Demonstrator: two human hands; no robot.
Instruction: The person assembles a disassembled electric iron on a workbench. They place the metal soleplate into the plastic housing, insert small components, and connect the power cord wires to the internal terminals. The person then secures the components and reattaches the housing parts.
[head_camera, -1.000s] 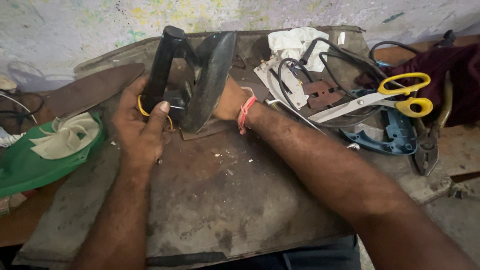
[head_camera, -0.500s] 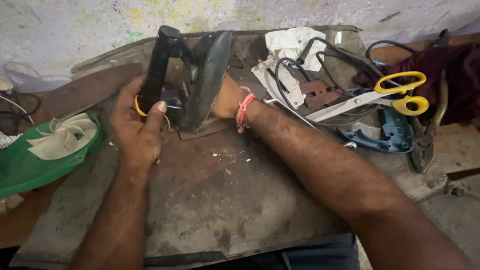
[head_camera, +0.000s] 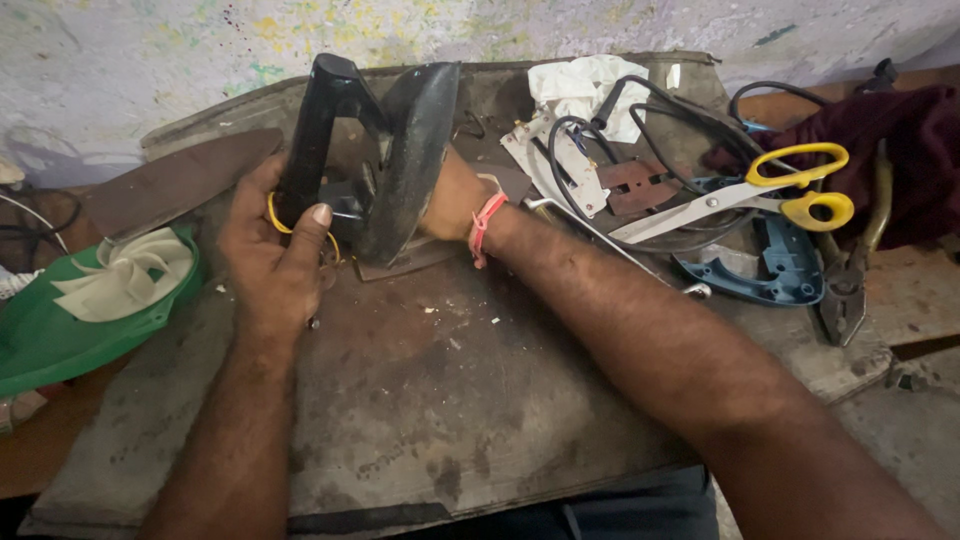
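Note:
A black clothes iron (head_camera: 395, 150) stands on its heel on the dark worn work board (head_camera: 430, 420), with its handle to the left and its soleplate to the right. My left hand (head_camera: 275, 255) wraps the lower handle, its thumb pressed near a yellow wire (head_camera: 275, 218) that loops at the iron's base. My right hand (head_camera: 450, 200) reaches behind the soleplate and grips it; most of its fingers are hidden. A red band circles my right wrist (head_camera: 485, 225).
Scissors with yellow handles (head_camera: 760, 190) lie on black cables and a metal plate at the right. A blue iron shell (head_camera: 765, 270) and pliers (head_camera: 850, 280) lie beside them. White cloth (head_camera: 580, 85) sits at the back. A green tray (head_camera: 60, 320) is at the left.
The iron and both hands have barely shifted; the handle tilts very slightly more upright.

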